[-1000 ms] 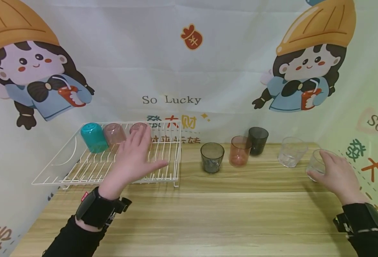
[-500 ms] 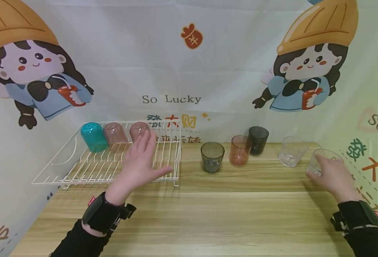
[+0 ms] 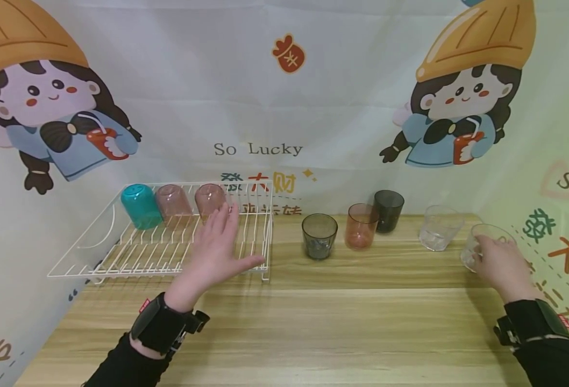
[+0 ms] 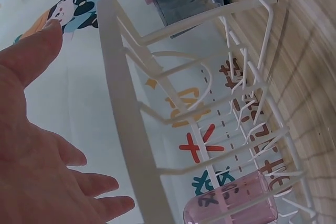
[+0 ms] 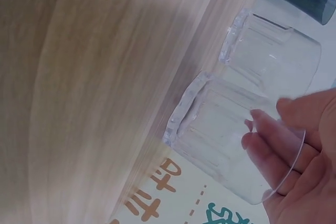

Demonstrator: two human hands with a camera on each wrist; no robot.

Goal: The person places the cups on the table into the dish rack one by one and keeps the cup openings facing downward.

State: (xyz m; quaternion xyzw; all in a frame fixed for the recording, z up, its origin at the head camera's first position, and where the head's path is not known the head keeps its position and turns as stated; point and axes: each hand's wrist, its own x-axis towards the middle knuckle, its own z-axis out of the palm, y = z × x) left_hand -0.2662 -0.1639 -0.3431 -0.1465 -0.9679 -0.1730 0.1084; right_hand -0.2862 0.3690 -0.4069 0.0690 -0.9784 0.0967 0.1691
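My right hand is at a clear glass at the right end of the table. In the right wrist view the thumb lies at the glass's side near the rim, and the other fingers curl behind it, seen through its wall. The glass stands upright. Over the white wire rack, my left hand is spread with nothing in it. Its fingertips overlap the lower edge of a pink glass in the head view. That glass is upside down on the rack, beside another pink glass and a teal glass.
Between rack and right hand, a smoky grey glass, a salmon glass, a dark glass and a second clear glass stand upright on the wooden table. A printed cloth hangs behind.
My left hand has shifted right and towards me over the rack, uncovering the right pink glass. My right hand has moved slightly left around the clear glass, which stays in place.
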